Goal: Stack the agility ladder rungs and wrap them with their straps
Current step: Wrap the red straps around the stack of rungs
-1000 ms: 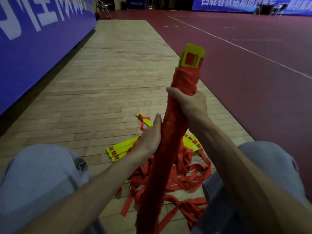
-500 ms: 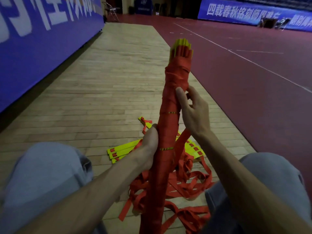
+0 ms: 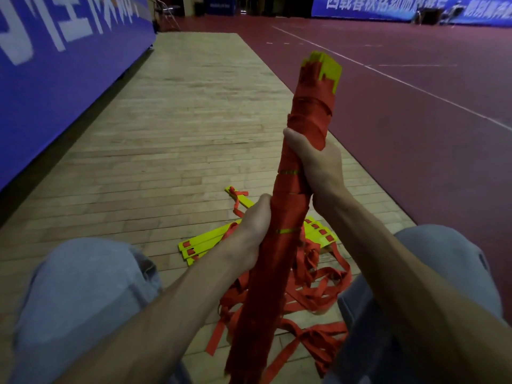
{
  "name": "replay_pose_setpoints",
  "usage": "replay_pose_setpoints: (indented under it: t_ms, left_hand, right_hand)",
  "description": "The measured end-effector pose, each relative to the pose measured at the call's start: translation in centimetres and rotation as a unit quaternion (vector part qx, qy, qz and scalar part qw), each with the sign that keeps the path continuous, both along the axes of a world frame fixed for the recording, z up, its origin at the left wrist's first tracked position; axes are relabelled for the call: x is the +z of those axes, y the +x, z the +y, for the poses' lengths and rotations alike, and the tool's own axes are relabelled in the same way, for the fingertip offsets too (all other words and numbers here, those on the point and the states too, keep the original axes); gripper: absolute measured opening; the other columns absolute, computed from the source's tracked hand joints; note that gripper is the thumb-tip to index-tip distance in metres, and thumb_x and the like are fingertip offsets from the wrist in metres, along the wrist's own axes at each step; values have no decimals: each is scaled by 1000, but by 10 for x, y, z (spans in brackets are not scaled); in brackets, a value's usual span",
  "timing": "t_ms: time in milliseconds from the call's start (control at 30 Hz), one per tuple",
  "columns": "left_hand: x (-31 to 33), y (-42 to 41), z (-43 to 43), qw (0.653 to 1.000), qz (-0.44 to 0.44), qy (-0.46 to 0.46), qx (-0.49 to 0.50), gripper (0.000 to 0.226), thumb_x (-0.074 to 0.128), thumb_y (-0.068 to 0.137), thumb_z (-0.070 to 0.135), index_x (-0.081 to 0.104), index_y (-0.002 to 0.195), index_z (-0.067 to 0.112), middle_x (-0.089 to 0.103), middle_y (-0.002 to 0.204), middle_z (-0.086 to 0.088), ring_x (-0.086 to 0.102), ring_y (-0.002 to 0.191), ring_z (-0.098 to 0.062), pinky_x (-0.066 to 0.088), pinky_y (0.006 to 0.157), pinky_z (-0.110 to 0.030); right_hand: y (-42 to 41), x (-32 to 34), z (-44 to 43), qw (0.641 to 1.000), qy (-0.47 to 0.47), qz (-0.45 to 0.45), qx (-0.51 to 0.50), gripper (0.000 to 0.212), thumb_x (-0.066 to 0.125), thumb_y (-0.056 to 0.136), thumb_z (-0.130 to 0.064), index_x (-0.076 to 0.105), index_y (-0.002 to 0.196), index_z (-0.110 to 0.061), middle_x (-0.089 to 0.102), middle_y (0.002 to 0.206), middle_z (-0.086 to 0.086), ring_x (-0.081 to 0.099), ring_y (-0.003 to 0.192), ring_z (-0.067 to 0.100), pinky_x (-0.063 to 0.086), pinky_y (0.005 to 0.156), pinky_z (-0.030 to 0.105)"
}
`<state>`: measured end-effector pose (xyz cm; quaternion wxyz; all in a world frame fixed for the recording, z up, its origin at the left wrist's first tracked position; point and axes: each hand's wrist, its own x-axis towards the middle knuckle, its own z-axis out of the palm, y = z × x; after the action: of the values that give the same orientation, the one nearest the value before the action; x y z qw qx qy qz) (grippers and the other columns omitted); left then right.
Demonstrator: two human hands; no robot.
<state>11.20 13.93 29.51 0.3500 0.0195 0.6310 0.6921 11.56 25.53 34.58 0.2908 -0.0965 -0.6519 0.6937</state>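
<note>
As I sit low over the wooden floor (image 3: 194,120), a blue banner (image 3: 55,79) with white lettering runs along my left and a red court (image 3: 415,120) with white lines spreads to my right. My two knees (image 3: 77,286), in grey trousers, frame the view at either side.

Between them rises one bundle of rungs (image 3: 291,217), bound almost end to end in red webbing. Its long axis is close to upright, with the top leaning away from me and a little right. Yellow rung ends (image 3: 328,69) poke out at the top, and the bottom runs off the lower edge.

Behind it on the boards lies one tangled heap of straps (image 3: 318,289). The bundle and my forearms hide much of it. The loose rungs (image 3: 202,242) lie flat: three stacked ends show left of my wrist, one more sits apart farther back, and several peek out on the right. I cannot count them all.

My right hand (image 3: 313,162) grips the bundle high and my left hand (image 3: 255,225) grips it lower. The fingers of both are clenched round it, mostly out of sight behind.
</note>
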Motion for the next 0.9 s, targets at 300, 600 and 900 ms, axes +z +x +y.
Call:
replay_pose_setpoints:
  t_ms: [300,600,900]
  left_hand:
    - [0,2,-3,966,223,-120,57,56,27,84,56,63,91,14,71,94,-18,67,93,-34,51,92,-55]
    - [19,-43,11,978,105,-165,78,52,25,99,29,63,111,-5,65,113,-29,63,98,-42,50,97,-53]
    - [28,-89,-4,997,22,-63,-49,45,33,96,30,61,73,3,60,50,-14,55,36,-24,48,38,-21]
  right_hand:
    - [-22,-2,13,996,-38,-65,-44,43,84,53,-53,69,74,-19,67,59,-9,67,56,10,55,55,27]
    - [-53,-1,9,979,126,-110,-117,67,63,59,-85,63,86,-23,67,80,-8,66,77,15,56,74,41]
    - [-82,-7,3,911,338,-65,-226,64,25,79,-83,49,83,-24,52,67,-12,53,62,8,34,60,30]
